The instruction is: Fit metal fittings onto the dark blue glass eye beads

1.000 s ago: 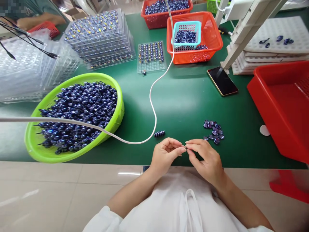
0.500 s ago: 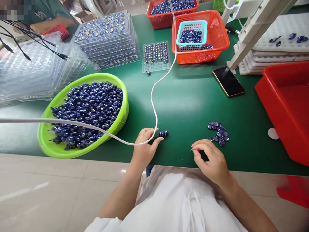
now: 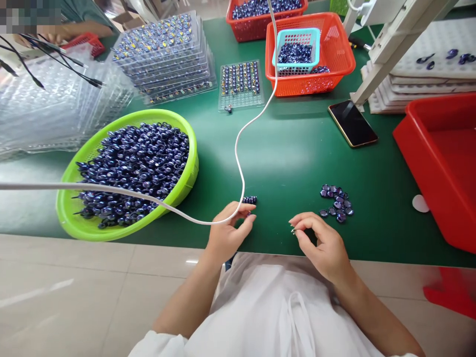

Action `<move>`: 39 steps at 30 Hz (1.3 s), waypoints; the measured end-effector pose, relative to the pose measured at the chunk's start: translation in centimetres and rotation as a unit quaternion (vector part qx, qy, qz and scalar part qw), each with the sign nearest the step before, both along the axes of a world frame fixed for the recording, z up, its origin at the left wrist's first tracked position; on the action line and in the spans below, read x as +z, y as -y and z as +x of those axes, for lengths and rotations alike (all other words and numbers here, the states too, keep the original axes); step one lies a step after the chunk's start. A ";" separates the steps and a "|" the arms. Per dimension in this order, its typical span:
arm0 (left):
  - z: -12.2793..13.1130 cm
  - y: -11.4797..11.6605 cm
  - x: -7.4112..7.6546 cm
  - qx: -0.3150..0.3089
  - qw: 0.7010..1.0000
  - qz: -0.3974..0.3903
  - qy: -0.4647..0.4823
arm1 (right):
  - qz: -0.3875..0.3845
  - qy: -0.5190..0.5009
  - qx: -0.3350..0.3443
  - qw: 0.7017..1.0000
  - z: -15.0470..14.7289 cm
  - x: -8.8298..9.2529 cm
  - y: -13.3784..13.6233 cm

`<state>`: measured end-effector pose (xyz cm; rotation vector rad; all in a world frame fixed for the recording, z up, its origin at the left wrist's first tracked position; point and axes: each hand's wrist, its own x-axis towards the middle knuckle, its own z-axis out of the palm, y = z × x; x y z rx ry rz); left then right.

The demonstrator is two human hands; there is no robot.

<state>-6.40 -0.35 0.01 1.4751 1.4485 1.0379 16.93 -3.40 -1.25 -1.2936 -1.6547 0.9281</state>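
Head view: as seen from where I stand, the person works at the near edge of a green table (image 3: 282,171), the two hands apart. The left hand (image 3: 227,230) is curled, thumb and forefinger almost together about a dark bead (image 3: 249,214), largely hidden by the fingers; just beyond lies a short row (image 3: 250,200) of similar beads. The right hand (image 3: 324,244), farther right, pinches a small metal bit (image 3: 293,231) at the fingertips, whose exact shape is too small to make out. Loose caps (image 3: 337,203) lie just beyond that hand. Hazards, in my judgement: the metal bit, held by so little of its surface, could slip and roll over the near edge to the floor (image 3: 92,292); the bead, smooth and glossy, could turn in the grip and meet the bit askew. A careless knuckle of the left hand could scatter the row, and the right could brush the caps apart. The white cable (image 3: 240,173) crosses before the left hand in this view; whether it touches, I cannot tell, but if it does, a tug could drag at the fingers or sweep the row aside.
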 end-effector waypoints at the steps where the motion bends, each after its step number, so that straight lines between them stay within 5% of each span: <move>1: 0.6 0.3 0.1 -0.021 0.997 -0.033 0.064 | -0.017 -0.026 0.006 1.000 -0.2 0.1 0.0; 5: 3.2 1.1 0.4 -0.057 0.964 -0.133 0.223 | -0.013 -0.097 0.028 0.995 -1.2 0.5 0.2; 10: 5.1 0.6 0.2 0.003 0.965 -0.154 0.215 | 0.130 -0.013 -0.002 0.991 -1.7 0.7 0.5; 14: 5.2 0.2 0.3 -0.046 0.958 -0.176 0.221 | 0.178 0.032 0.011 0.983 -1.2 0.6 0.7; 22: 5.1 0.7 -0.4 -0.111 0.948 -0.140 0.263 | 0.016 -0.072 -0.039 0.996 -0.5 1.1 0.3; 39: 4.3 0.6 -1.3 -0.186 0.966 -0.012 0.177 | -0.182 -0.053 -0.003 0.982 -0.3 2.0 -0.7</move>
